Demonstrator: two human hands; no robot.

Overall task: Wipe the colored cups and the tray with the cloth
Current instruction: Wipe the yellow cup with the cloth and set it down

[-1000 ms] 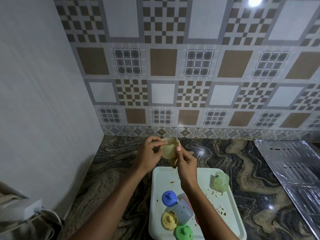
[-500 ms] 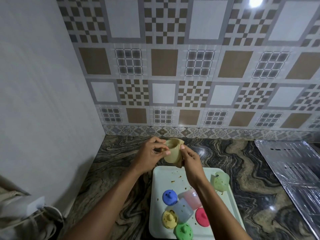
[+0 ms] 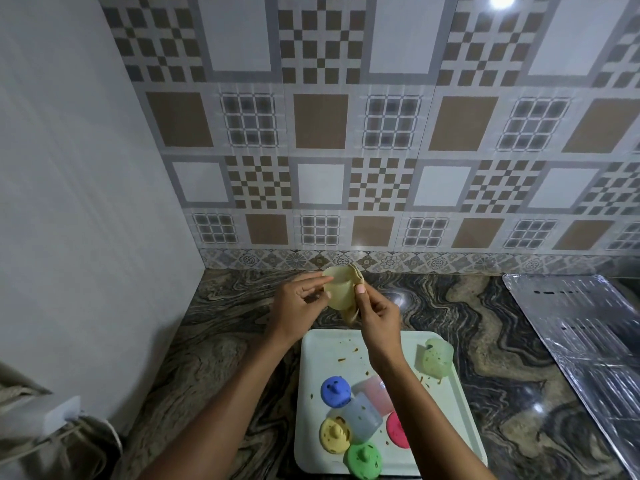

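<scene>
My left hand (image 3: 298, 306) holds a pale yellow cup (image 3: 337, 289) above the counter, just beyond the tray's far edge. My right hand (image 3: 377, 315) grips a beige cloth (image 3: 353, 308) pressed against the cup's right side and underside. Below them lies a white tray (image 3: 318, 355) speckled with crumbs. On it lie a blue lid (image 3: 335, 391), a yellow lid (image 3: 334, 434), a green lid (image 3: 363, 459), a red lid (image 3: 396, 429), a clear cup (image 3: 362, 422) on its side and a pink cup (image 3: 375, 393). A light green cup (image 3: 434, 356) lies at the tray's right edge.
The tray rests on a dark marbled counter (image 3: 485, 341). A ribbed metal draining board (image 3: 581, 334) covers the right side. A tiled wall stands behind and a plain white wall on the left. A white block with cables (image 3: 57, 415) sits at lower left.
Both hands have turned the yellow cup, so its round base now faces me where its rim showed half a second ago. The things on the tray have not moved.
</scene>
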